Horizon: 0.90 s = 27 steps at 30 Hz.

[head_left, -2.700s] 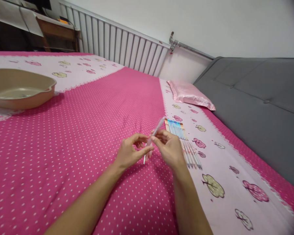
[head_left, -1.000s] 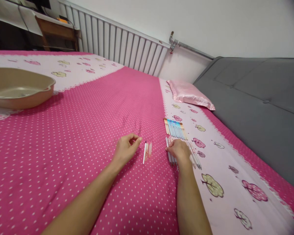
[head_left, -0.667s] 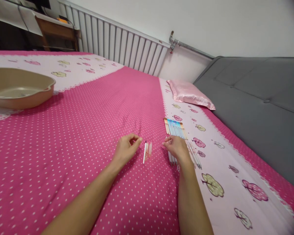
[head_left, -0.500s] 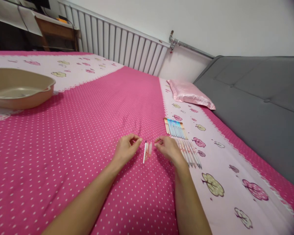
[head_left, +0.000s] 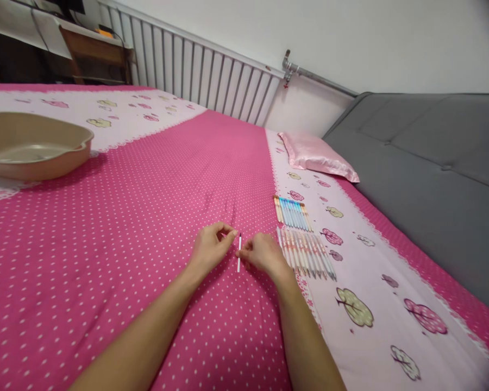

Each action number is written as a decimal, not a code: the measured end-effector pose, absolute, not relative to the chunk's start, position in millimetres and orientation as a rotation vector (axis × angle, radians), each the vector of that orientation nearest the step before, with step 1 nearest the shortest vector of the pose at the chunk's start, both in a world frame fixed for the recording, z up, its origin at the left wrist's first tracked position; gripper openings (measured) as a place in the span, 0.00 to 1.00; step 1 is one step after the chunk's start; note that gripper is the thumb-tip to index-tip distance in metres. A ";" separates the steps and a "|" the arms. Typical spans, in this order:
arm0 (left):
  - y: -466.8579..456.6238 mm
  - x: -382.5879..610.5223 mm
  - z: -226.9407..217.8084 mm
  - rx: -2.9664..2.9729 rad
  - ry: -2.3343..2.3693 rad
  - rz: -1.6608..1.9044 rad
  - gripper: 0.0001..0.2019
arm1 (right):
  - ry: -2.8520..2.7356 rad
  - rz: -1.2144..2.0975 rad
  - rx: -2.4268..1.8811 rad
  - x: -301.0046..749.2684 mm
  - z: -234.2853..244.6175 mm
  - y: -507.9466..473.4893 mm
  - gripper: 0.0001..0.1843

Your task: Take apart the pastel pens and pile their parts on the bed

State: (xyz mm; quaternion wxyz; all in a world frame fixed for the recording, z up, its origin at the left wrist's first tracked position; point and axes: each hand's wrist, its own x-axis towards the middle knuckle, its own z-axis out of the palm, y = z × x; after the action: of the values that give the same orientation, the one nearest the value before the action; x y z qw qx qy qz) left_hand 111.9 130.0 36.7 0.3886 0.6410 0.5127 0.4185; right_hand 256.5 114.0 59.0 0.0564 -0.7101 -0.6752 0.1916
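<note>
Pink dotted cotton bedspread (head_left: 146, 217) lies under both forearms, which reach forward side by side. The left hand (head_left: 209, 253) curls loosely, thumb and forefinger tips pressed together; anything between them is too small to see. The right hand (head_left: 263, 255) rests knuckles up, fingers bent onto the cloth, hiding whether they pinch anything. A thin white plastic pen refill (head_left: 239, 253) lies straight between the hands, just beside the right fingers. A flat row of slim pale pens (head_left: 309, 258) lies right of that hand.

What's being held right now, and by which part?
Cannot tell. The right hand curls beside the white pen refill, the left hand pinches; anything inside is hidden.
</note>
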 end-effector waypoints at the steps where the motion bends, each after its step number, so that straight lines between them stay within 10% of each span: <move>1: 130.2 112.0 36.3 1.631 1.306 1.068 0.12 | -2.040 0.559 -2.177 254.9 57.9 113.9 0.15; 27: 130.8 112.7 34.9 1.625 1.302 1.034 0.13 | -1.486 1.327 -1.679 285.9 42.5 128.7 0.12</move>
State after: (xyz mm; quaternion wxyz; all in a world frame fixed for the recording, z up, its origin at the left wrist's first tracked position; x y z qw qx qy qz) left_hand 112.7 130.8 34.9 0.3973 0.6416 0.5139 0.4080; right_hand 285.9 128.7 42.5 0.2648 -0.6214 -0.5500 0.4911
